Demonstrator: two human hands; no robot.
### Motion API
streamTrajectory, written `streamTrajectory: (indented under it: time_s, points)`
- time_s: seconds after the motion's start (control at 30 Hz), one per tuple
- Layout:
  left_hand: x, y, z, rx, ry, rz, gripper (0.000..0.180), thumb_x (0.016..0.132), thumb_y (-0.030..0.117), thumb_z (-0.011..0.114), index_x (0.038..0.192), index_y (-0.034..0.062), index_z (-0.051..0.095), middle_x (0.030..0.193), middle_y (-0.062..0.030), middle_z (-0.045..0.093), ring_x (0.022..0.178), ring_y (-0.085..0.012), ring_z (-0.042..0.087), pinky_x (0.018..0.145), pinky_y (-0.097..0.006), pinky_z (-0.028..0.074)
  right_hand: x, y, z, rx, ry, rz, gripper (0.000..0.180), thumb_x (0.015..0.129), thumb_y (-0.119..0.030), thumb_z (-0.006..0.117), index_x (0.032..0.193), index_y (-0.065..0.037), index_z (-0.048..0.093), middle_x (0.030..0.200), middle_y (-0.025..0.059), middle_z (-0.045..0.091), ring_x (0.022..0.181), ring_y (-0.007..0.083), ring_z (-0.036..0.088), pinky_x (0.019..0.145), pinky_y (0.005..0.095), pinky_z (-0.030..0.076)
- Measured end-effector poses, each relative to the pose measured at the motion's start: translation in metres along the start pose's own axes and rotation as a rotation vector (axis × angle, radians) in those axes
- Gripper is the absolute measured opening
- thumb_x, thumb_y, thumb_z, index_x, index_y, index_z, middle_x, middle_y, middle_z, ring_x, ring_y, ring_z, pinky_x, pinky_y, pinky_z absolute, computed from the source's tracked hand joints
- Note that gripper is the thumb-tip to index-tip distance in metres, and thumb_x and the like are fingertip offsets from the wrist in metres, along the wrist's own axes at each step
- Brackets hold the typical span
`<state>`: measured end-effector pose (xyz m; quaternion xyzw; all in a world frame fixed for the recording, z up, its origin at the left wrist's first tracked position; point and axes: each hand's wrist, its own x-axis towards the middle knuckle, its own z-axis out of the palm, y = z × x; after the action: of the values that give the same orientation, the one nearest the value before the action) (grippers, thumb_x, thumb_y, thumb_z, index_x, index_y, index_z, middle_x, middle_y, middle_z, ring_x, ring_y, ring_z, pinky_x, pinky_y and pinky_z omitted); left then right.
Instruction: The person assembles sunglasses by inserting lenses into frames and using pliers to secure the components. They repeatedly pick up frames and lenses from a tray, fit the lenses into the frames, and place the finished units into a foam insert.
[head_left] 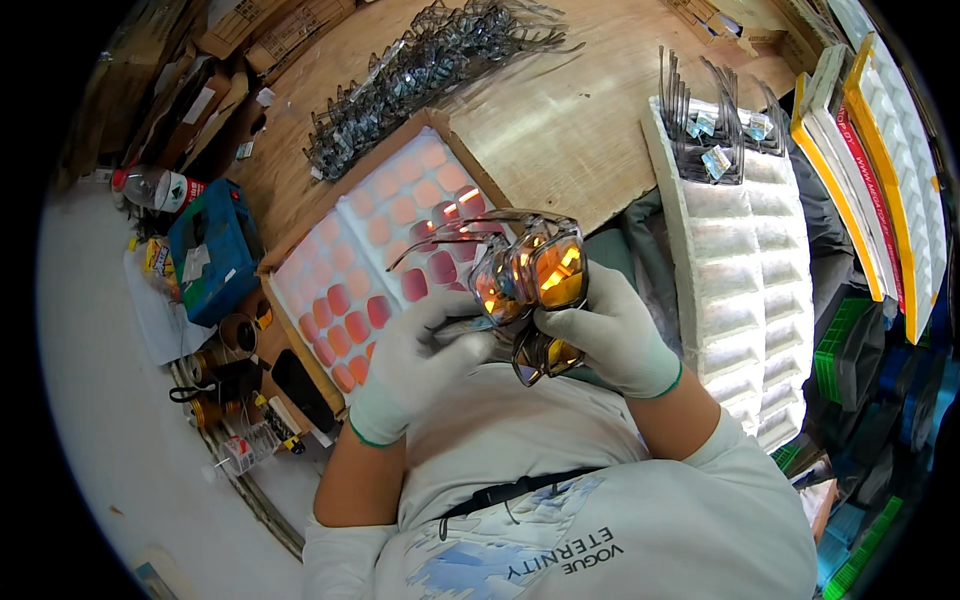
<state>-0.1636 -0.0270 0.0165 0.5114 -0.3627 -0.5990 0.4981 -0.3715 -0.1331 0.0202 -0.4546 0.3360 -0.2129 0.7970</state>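
Note:
Several sunglasses (558, 272) with clear grey frames and orange mirrored lenses are bunched together in front of my chest. My right hand (622, 325), in a white glove with a green cuff, grips the bunch from the right, its thumb across the lower frames. My left hand (425, 355), gloved the same way, closes on the left side of the bunch, thumb and fingers at the frame edge. Thin temples stick out leftward above it. Behind my hands, a shallow cardboard box (295, 330) holds a white sheet with rows of pink and red lenses (357, 326).
A long pile of frames (410, 85) lies at the back of the wooden table (560, 130). On the right, a white foam tray (735, 260) carries several glasses (712, 135) at its far end. More trays (880, 170) lean beyond. A blue case (212, 250) and a bottle (155, 188) stand left.

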Motion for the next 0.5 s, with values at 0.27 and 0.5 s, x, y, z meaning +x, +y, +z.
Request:
streamTrajectory:
  time_s: [0.27, 0.5]
  points:
    - [0.002, -0.011, -0.003, -0.374, 0.090, -0.150, 0.056, 0.090, 0.010, 0.069, 0.140, -0.0016, 0.047, 0.129, -0.0117, 0.060, 0.110, -0.0189, 0.063, 0.096, -0.034, 0.052, 0.008, 0.022, 0.017, 0.177, -0.142, 0.048, 0.044, 0.087, -0.003, 0.062, 0.130, 0.004, 0.054, 0.115, 0.0113, 0.067, 0.105, 0.0171, 0.064, 0.096, 0.0342, 0.051]
    - [0.005, -0.017, -0.006, -0.254, 0.093, -0.011, 0.057, 0.086, 0.010, 0.074, 0.137, -0.0002, 0.052, 0.128, -0.0081, 0.062, 0.117, -0.0175, 0.058, 0.102, -0.033, 0.047, 0.013, 0.028, 0.021, 0.083, -0.263, 0.138, 0.047, 0.085, 0.000, 0.063, 0.131, 0.003, 0.052, 0.115, 0.0103, 0.066, 0.101, 0.0163, 0.064, 0.096, 0.0335, 0.051]
